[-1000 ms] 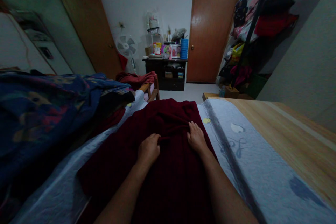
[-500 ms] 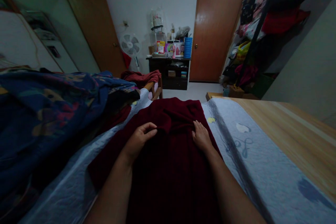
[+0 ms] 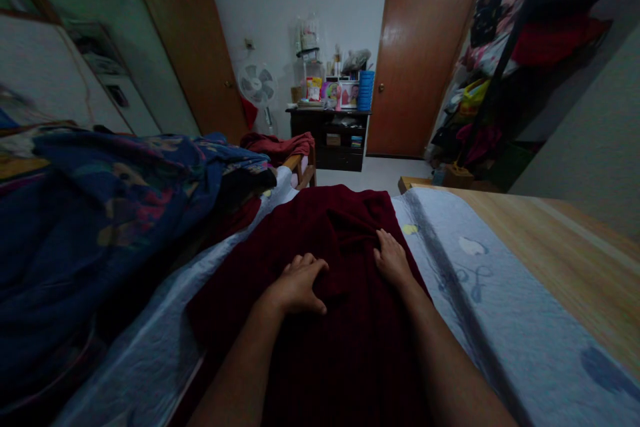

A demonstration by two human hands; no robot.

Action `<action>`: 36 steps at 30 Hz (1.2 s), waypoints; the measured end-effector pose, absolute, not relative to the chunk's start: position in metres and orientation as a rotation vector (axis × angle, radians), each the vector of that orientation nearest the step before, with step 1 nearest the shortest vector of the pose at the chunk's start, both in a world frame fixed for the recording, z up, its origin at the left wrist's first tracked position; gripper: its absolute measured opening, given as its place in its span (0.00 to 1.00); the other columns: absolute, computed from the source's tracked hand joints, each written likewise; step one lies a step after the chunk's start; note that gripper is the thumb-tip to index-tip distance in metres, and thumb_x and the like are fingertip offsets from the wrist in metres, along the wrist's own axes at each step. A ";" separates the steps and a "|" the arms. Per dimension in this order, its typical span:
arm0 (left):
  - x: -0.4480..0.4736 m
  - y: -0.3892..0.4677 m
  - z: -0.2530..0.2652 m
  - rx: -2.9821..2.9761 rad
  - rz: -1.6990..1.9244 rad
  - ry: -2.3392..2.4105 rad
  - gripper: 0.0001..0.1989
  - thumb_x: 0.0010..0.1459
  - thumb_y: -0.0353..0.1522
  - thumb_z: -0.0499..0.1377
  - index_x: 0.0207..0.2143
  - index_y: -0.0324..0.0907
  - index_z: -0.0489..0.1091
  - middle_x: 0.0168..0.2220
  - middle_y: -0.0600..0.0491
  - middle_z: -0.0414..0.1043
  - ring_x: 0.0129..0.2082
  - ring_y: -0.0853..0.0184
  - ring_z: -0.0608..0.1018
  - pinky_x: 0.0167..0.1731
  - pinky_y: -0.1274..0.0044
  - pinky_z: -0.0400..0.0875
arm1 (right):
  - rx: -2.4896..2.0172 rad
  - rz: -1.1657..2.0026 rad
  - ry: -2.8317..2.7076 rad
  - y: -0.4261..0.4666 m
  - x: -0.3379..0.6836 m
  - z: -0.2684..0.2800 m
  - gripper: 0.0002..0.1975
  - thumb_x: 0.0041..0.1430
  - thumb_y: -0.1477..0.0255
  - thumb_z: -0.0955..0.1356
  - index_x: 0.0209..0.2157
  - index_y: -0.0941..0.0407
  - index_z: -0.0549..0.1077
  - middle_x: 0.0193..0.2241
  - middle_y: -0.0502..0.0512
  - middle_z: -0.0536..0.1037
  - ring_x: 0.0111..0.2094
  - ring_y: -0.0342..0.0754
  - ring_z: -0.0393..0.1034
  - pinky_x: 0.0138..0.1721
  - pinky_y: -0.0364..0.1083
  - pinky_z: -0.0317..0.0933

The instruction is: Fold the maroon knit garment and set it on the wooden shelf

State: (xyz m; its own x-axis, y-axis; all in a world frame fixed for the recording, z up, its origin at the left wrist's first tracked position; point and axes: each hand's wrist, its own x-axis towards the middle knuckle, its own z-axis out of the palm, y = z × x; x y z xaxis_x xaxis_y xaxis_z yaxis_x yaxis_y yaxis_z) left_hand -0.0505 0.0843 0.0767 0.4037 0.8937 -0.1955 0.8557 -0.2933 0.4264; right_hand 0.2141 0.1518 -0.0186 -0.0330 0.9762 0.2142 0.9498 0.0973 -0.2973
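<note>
Gaping wide, left hand [image 3: 296, 285] is over maroon cloth [image 3: 345, 340], contact unclear.

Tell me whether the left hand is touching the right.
Apart: the head view shows dark red cloth between the left hand and right hand.

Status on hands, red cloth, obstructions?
Left hand open over red cloth; right hand on it, grip unclear. Cloth spread, creased. Blue fabric at left, apart from hands.
</note>
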 end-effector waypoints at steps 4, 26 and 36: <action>-0.043 0.085 0.065 2.282 0.063 1.614 0.26 0.41 0.31 0.63 0.47 0.49 0.69 0.48 0.50 0.68 0.48 0.56 0.70 0.47 0.68 0.65 | -1.886 0.078 -2.024 0.153 0.215 -0.020 0.28 0.60 0.73 0.59 0.63 0.63 0.56 0.64 0.63 0.58 0.64 0.52 0.50 0.62 0.52 0.47; -0.076 0.094 0.096 1.665 0.625 1.074 0.18 0.52 0.45 0.58 0.36 0.40 0.73 0.30 0.54 0.71 0.29 0.68 0.70 0.30 0.78 0.63 | -1.923 0.208 -1.960 0.154 0.212 -0.009 0.28 0.58 0.76 0.61 0.61 0.64 0.59 0.63 0.63 0.60 0.63 0.52 0.52 0.63 0.50 0.46; -0.010 0.079 0.067 2.015 0.290 1.962 0.32 0.49 0.52 0.58 0.49 0.40 0.67 0.50 0.41 0.68 0.50 0.49 0.71 0.45 0.66 0.66 | -1.912 0.298 -1.800 0.208 0.224 0.050 0.22 0.53 0.82 0.58 0.45 0.58 0.75 0.46 0.57 0.77 0.48 0.49 0.70 0.50 0.43 0.59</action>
